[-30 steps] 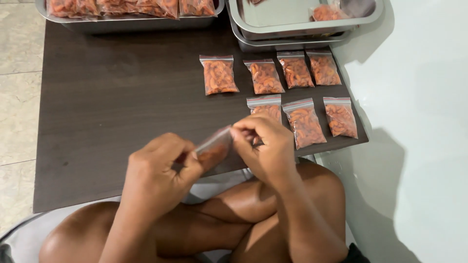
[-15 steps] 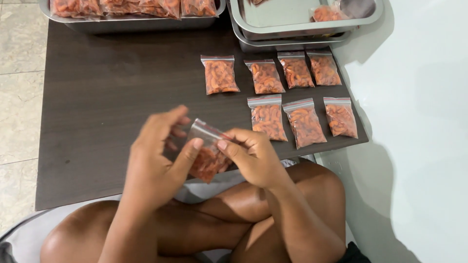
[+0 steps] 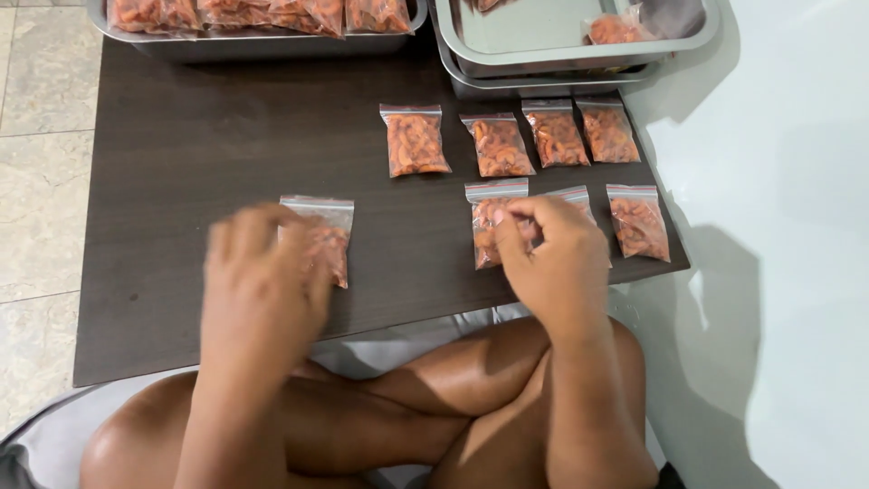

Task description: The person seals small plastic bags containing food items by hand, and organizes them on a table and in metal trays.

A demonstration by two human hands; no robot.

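Observation:
My left hand point(image 3: 262, 285) is low over the dark table point(image 3: 181, 145), its blurred fingers on a small clear zip bag of orange-red pieces point(image 3: 326, 237) that lies flat, half hidden under them. My right hand point(image 3: 552, 258) hovers further right with fingers curled together and nothing in them, over two filled bags of the near row: one point(image 3: 487, 226) at its thumb, one point(image 3: 572, 194) mostly covered. A third bag point(image 3: 639, 225) lies to the right. Behind them lies a row of several similar bags point(image 3: 415, 140).
A metal tray point(image 3: 253, 43) with more filled bags stands at the back left. Stacked metal trays point(image 3: 579, 62) at the back right hold one bag point(image 3: 615, 29). My crossed legs point(image 3: 407, 407) are at the table's near edge. Tiled floor lies left, a pale surface right.
Both hands held the bag up between them before. The left hand has now brought it down onto the table at the left, and the right hand has let go and moved right.

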